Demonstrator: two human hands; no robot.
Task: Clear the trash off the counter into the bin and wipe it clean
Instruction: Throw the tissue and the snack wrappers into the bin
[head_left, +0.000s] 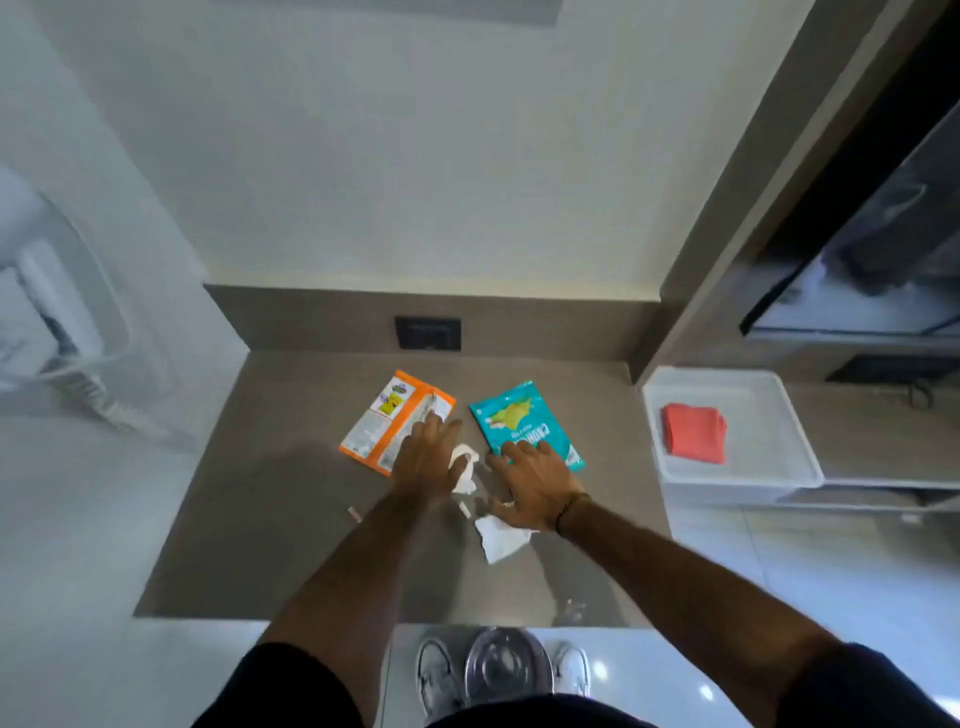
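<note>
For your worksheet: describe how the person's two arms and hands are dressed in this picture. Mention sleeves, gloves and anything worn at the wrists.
Both forearms are bare and neither hand is gloved. Dark short sleeves show at the bottom corners of the frame, ending above the elbows. The right hand has a thin dark band round its wrist. The left hand shows nothing worn at the wrist, and I can make out no rings on either.

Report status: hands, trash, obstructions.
Left hand flat on orange packet. Right hand on teal packet. Tissue scraps still on counter. Nothing blocking.

Both hands reach forward, seemingly palms down.
</note>
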